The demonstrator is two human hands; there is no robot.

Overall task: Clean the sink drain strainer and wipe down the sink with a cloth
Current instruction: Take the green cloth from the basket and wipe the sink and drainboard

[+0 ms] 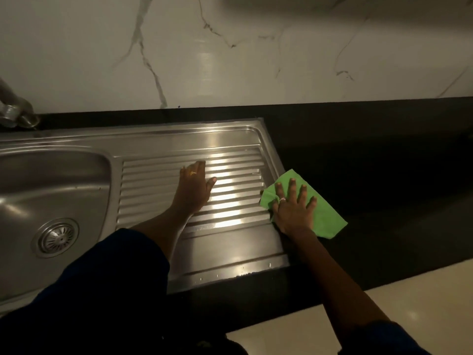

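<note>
Two hands rest on one steel sink point(179, 135): one basin point(64, 180) at the frame's left, one round drain strainer point(56, 238) at lower left, one ribbed drainboard point(230, 252) in the middle. One green cloth point(325, 216) lies right of centre, across the drainboard's right edge and onto the black countertop point(371, 162). The right hand point(293, 208) presses flat on it, fingers point(292, 188) straight and spread, cloth showing beyond the fingertips and to their right. The left hand point(194, 188) rests flat on the ribs, fingers straight and together, apart from the cloth. One tap point(15, 111) sits upper left.
</note>
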